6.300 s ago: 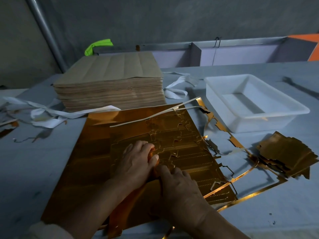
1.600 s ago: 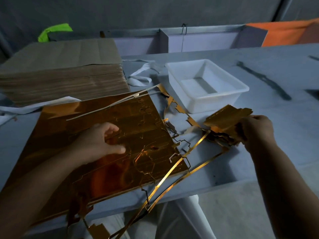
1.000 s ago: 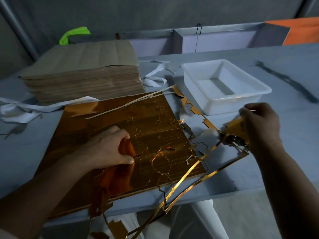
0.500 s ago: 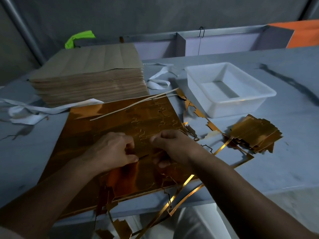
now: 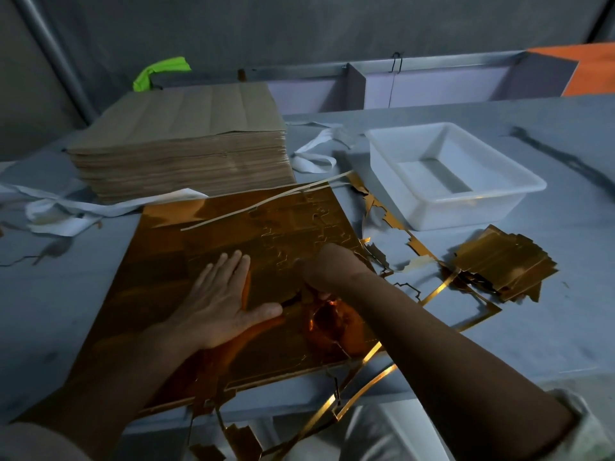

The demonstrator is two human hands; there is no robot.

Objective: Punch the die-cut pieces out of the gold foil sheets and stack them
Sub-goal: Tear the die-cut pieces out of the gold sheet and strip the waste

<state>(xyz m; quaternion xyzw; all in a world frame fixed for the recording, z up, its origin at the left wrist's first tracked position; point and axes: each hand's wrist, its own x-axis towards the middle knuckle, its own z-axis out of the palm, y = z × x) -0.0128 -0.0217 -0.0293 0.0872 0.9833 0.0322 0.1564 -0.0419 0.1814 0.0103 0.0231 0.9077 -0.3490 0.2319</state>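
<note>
Left hand (image 5: 219, 304) had uncurled, pressing flat on the gold foil sheet (image 5: 206, 241); right hand (image 5: 332, 271) pinched a die-cut piece (image 5: 332, 324); yanking could tear it.

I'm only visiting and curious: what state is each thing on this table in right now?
gold foil sheet: flat on the table, partly punched.
die-cut piece: edge raised off the sheet, gripped by the right hand.
left hand: flat, pressing the sheet.
stack of punched pieces: untidy, lying on the table.
white tray: upright.
</note>
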